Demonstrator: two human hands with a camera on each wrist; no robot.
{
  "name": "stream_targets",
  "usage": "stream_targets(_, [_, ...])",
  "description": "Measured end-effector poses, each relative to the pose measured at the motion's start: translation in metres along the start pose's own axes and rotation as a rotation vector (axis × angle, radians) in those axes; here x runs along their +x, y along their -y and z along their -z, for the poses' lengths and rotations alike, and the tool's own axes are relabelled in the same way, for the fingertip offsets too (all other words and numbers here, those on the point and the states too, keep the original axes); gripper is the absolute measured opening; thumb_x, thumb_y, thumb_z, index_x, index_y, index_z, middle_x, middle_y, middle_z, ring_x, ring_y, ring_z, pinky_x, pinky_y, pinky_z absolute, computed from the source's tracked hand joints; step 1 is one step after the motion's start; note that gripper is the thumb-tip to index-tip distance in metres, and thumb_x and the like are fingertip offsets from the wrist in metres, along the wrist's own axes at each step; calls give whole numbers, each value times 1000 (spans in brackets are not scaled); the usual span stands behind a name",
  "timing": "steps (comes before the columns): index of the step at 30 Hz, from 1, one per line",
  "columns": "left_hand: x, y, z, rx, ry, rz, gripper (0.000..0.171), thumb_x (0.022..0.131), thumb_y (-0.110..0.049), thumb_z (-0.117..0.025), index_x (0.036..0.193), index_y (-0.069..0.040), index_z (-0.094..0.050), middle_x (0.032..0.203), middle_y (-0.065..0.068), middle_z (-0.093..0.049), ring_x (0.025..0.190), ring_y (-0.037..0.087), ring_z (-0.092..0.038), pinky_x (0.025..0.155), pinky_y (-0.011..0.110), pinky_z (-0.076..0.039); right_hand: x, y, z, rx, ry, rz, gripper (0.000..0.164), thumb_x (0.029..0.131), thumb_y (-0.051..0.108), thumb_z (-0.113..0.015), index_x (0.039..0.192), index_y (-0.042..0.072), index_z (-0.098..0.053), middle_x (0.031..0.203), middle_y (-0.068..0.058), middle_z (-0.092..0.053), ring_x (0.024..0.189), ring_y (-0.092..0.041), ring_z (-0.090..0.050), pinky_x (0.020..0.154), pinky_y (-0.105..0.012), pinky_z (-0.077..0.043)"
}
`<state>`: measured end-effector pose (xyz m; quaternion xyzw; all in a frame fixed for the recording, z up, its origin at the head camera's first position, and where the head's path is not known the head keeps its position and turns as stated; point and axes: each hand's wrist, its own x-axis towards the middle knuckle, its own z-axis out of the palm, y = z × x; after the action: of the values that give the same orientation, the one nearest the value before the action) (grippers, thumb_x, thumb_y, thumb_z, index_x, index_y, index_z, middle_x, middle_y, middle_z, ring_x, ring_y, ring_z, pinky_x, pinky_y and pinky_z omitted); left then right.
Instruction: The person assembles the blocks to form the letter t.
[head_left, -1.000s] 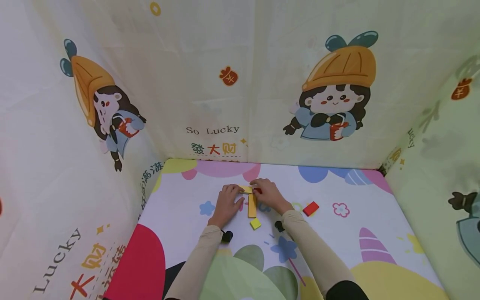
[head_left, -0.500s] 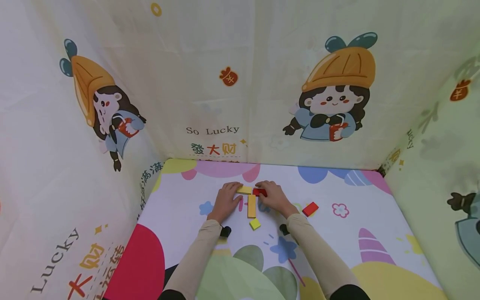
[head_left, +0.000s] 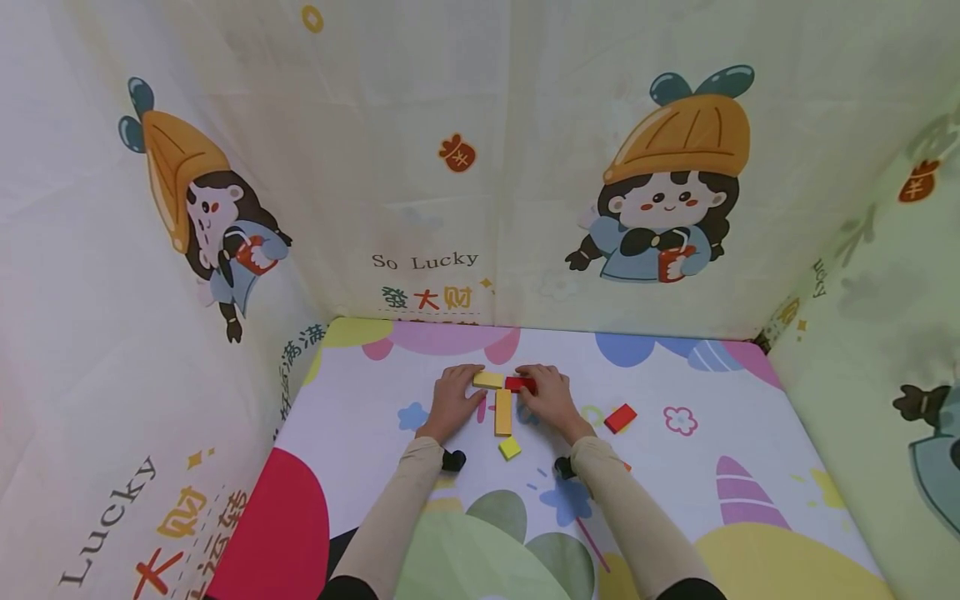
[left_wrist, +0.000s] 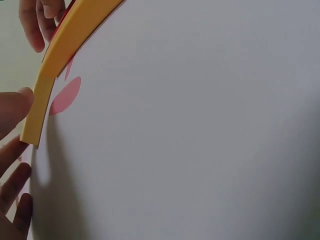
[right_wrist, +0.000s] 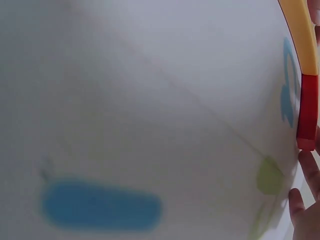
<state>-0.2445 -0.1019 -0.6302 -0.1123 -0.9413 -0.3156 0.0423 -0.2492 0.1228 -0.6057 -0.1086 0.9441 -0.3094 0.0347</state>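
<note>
A yellow block [head_left: 489, 380] and a red block [head_left: 519, 384] lie end to end in a row. Below where they meet is a long orange block [head_left: 503, 412], forming a T with them. A small yellow piece [head_left: 510, 448] lies below its near end, turned like a diamond. My left hand [head_left: 452, 402] is at the yellow block's outer end, with thumb and fingers spread; in the left wrist view the thumb [left_wrist: 17, 107] is beside the block. My right hand [head_left: 550, 402] is around the red block's outer end, partly covering it. Relaxed fingers [right_wrist: 311, 172] are by that end.
Off to the right lies another red block [head_left: 621, 418]. A small reddish bit [head_left: 627, 467] peeks out beside my right sleeve. The patterned mat [head_left: 720, 450] meets cloth walls at the back and sides.
Both hands have drawn slightly outward, the left one leftward and the right one rightward. The red block, earlier mostly under my right fingers, now shows. The yellow block has shifted slightly left.
</note>
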Motion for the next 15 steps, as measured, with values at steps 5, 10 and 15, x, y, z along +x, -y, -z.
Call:
stream_targets(5, [0,4,-2,-108,4,30,50,100,-28,-71,147,-19,-58,153,6,-58,144,31,-43,113,57,-38,-2,-3,-3,45,-18,7,46,96,24,-67,141,15,-62,145,-10,-62,138,-32,-46,119,-62,-31])
stream_targets(10, [1,7,-2,-177,-5,39,49,100,-25,-70,147,-17,-58,153,7,-57,144,32,-42,114,59,-34,-1,-9,-8,74,-41,23,44,96,22,-69,139,14,-63,146,-13,-61,138,-36,-45,118,-63,-29])
stream_targets(15, [1,10,-4,-205,1,70,49,102,-24,-68,149,-20,-56,154,4,-56,145,28,-42,118,57,-32,0,-15,-15,93,-57,7,44,95,21,-72,138,15,-64,148,-13,-59,140,-37,-43,118,-63,-28])
